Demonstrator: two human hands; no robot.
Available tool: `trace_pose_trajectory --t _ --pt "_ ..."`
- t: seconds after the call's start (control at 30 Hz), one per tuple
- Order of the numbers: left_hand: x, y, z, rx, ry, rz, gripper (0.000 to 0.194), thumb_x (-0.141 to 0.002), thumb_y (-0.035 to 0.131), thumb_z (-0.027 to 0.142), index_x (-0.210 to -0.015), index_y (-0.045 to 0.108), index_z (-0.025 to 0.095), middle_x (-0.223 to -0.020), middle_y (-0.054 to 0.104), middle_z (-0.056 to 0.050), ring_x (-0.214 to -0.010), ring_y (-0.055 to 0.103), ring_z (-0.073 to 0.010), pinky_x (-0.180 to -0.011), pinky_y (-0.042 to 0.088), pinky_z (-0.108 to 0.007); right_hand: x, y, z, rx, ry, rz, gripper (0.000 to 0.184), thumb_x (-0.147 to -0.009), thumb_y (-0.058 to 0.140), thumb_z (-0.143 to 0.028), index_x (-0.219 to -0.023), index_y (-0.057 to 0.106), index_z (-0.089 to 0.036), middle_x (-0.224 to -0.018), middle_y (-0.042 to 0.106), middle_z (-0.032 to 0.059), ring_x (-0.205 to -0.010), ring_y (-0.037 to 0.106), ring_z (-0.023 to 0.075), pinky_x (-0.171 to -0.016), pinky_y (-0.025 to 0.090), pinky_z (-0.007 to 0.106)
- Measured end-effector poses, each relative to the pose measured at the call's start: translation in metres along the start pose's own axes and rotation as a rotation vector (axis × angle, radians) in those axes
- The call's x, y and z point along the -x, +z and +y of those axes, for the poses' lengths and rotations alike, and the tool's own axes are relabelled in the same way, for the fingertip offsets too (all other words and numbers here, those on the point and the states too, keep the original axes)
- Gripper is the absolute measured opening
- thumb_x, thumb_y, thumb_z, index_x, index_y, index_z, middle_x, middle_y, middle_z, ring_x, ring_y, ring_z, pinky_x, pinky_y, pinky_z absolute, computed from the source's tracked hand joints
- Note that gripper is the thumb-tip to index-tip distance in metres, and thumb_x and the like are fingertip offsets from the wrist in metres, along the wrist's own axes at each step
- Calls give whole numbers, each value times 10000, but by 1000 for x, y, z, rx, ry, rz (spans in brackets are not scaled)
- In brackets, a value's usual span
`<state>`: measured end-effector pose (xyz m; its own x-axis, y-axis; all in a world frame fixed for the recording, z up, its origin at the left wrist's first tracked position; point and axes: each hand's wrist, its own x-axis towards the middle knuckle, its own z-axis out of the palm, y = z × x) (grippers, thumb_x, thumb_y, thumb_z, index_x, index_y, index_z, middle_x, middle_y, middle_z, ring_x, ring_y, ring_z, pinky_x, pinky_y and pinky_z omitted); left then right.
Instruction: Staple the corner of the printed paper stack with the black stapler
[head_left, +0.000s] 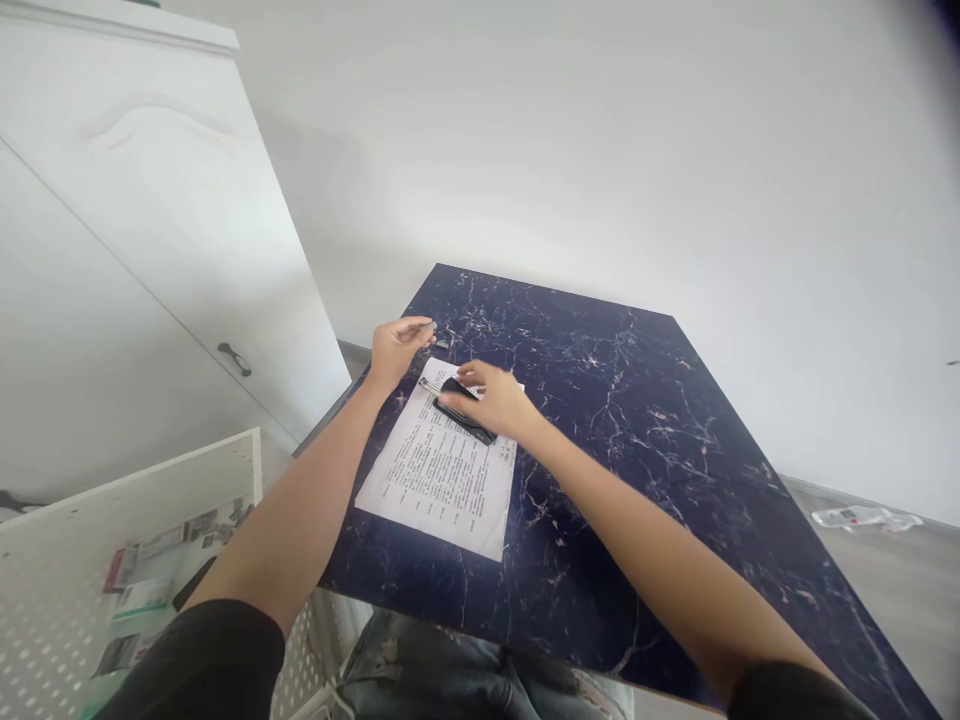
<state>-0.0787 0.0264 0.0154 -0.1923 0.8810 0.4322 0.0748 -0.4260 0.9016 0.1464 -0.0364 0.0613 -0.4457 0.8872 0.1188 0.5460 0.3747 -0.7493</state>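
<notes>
My left hand (pixel 396 352) is raised near the table's left edge, its fingers pinched on a small grey strip that looks like staples (pixel 431 327). Just beyond those fingers, a second small grey strip (pixel 442 344) lies on the table. A black stapler (pixel 474 431) rests on a printed sheet of paper (pixel 431 490), with a metal part sticking out at its far-left end. My right hand (pixel 495 398) grips the stapler from above, thumb on the near side and fingers on the far side. The palm hides part of it.
The dark blue marble-patterned table (pixel 600 400) stands against a white wall. A white cabinet (pixel 187 200) is at the left, with a white perforated bin (pixel 45 570) holding packages below it. A clear plastic package (pixel 866 518) lies on the floor at the right.
</notes>
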Motion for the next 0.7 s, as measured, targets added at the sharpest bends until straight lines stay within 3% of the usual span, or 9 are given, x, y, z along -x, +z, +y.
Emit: trace_pose_trajectory --t 0.1,0.27,0.37,0.5,0.6,0.7 --pt "2 4 0 14 -41 -75 545 -772 890 567 -1122 826 153 -1040 820 -152 -936 795 -292 -863 635 -425 36 10 16 135 -41 -82 628 -804 853 -364 -1365 619 -206 -1156 777 125 -1027 741 313 -871 564 421" --pt "11 19 15 -24 -39 -239 479 -784 896 532 -1080 847 160 -1032 824 -150 -1005 791 -316 -984 617 -490 49 4 31 232 -65 -80 359 -833 717 -212 -1189 675 -207 -888 755 56 -769 695 229 -689 489 329" --pt "20 38 31 -68 -10 -294 389 -811 882 493 -1056 855 192 -1070 825 -123 -1018 790 -312 -990 620 -492 63 -19 44 178 -100 -93 340 -811 724 -203 -1148 687 -221 -886 751 32 -761 683 205 -686 479 310" --pt "46 78 45 -124 -10 -454 331 -852 854 448 -1104 849 233 -1078 827 -92 -1021 793 -299 -974 632 -477 105 -67 74 156 -82 -72 360 -821 724 -221 -1179 703 -248 -930 762 17 -799 690 203 -720 495 323" --pt "71 108 48 -171 10 -576 296 -851 855 426 -1105 849 276 -1117 821 -66 -1041 791 -289 -988 631 -471 139 -103 95 176 -38 -98 402 -847 712 -236 -1247 708 -279 -970 777 24 -794 703 208 -702 507 335" --pt "90 127 46 -229 42 -720 240 -871 839 413 -1089 854 314 -1116 823 -34 -1045 788 -272 -993 627 -450 158 -124 107 170 0 -80 480 -872 734 -289 -1349 677 -304 -1099 791 47 -854 735 224 -718 543 352"
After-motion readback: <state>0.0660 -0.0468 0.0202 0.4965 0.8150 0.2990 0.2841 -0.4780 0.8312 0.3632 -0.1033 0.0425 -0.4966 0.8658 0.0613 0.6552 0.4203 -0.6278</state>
